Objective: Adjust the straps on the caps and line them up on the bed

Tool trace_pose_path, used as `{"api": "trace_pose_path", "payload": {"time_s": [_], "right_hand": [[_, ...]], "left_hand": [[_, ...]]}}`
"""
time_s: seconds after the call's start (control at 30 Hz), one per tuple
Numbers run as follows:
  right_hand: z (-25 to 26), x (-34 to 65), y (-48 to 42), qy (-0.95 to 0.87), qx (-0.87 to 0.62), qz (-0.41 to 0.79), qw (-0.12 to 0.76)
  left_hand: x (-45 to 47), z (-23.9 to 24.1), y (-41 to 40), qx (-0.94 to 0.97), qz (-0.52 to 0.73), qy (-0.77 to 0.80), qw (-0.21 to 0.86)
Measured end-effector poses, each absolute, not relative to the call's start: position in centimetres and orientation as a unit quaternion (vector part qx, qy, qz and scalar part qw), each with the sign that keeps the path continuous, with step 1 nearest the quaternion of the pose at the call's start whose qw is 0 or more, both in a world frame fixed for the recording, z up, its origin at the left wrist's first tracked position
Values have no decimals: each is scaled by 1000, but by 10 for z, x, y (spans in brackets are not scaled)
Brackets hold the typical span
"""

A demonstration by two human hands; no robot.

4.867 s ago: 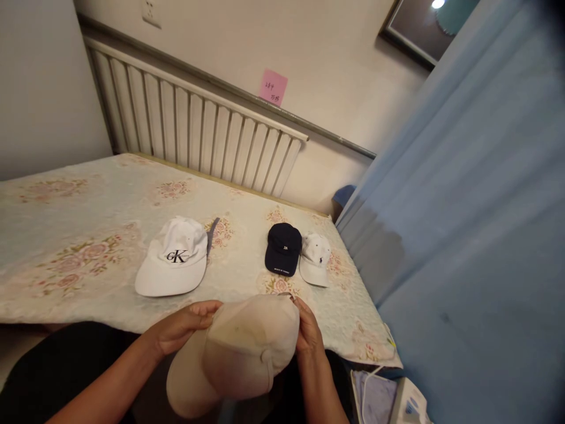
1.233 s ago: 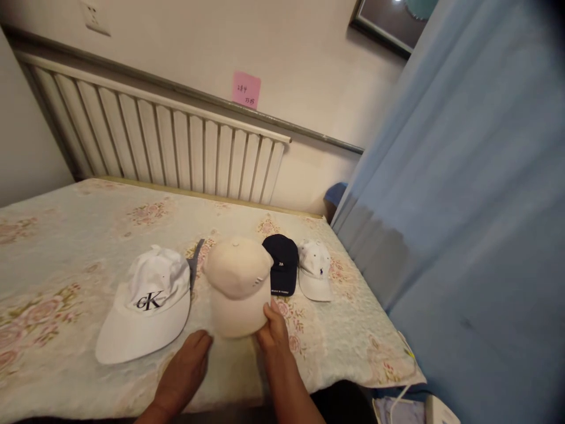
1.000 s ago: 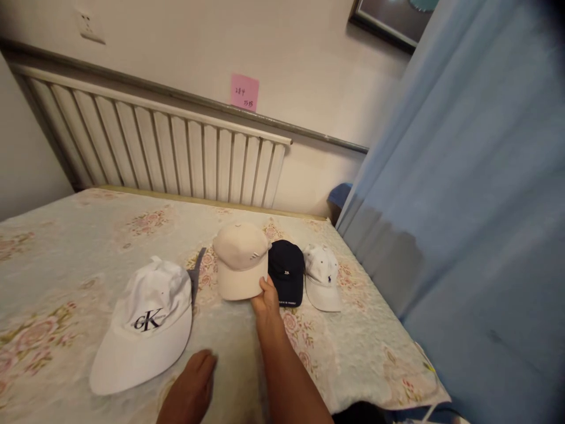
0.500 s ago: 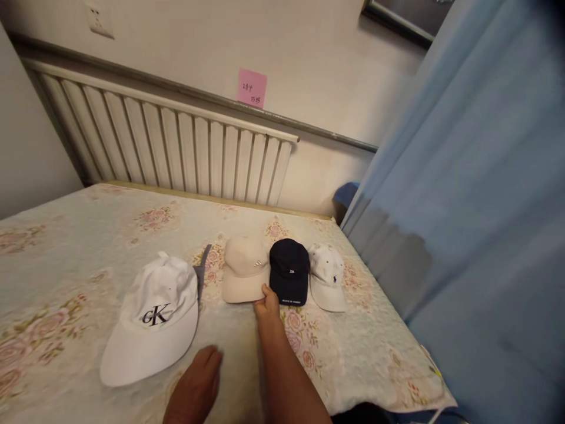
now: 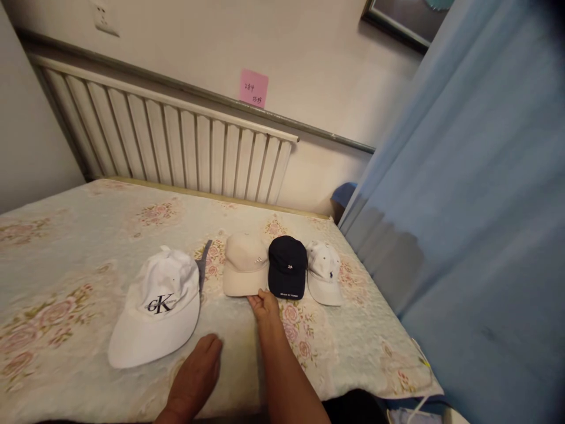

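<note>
"Beige cap: where?"
"On the bed, just left of the black cap, near brim pinched by the right hand."
"Left hand?"
"Fingers curled near the white CK cap; how tightly, or around what, I can't tell."

The hands and forearms are bare; the clothing in view is black.

Home bedroom: floral bedcover, radiator, curtain, framed picture.
</note>
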State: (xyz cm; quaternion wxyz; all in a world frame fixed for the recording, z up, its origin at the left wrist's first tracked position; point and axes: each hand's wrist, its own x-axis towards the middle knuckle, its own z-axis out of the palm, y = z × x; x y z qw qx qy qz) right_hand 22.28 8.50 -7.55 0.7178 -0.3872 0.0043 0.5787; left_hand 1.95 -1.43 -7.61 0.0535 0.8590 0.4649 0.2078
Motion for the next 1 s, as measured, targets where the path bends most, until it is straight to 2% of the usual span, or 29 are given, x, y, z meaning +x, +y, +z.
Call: {"api": "trace_pose_path", "payload": {"time_s": [0.3,0.6,1.0], "right_hand": [[-64,223,95,-13,-408,565,717],[-33,228,167,-43,-394,552,733],[-79,226,166,-111,-477,525,696]], "left_hand": [[20,-78,-14,856,195,475,63],[17,-91,-14,852,228,472,22],[17,-89,-15,850,231,472,19]]}}
